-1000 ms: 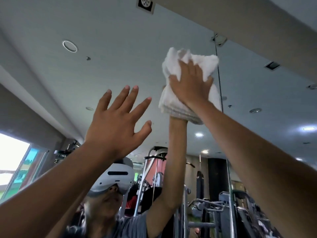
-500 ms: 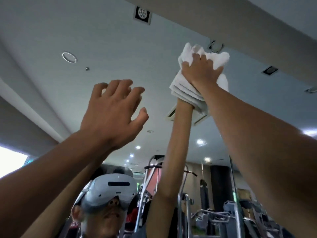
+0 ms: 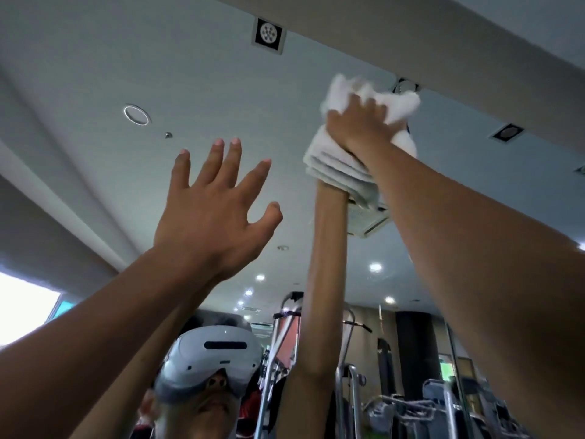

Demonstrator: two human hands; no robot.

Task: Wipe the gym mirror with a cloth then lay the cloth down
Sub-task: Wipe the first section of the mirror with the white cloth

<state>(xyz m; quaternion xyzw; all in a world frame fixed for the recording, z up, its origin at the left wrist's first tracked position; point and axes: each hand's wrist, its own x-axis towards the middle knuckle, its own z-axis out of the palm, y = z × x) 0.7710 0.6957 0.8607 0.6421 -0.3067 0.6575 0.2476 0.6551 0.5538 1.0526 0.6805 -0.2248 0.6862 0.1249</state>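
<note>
The right hand [image 3: 357,122] gripped the folded white cloth [image 3: 342,166], fingers curled into its bunched top, and pressed it on the mirror [image 3: 285,90]. Compared with a second before, the cloth had climbed to the upper edge of the glass, just under the beam [image 3: 443,42]. The left hand [image 3: 215,213], curled a half second ago, was open again with fingers spread; if it touched the glass I cannot tell. I judge the upward stroke had reached its limit, so wiping continued and laying down was not yet due
</note>
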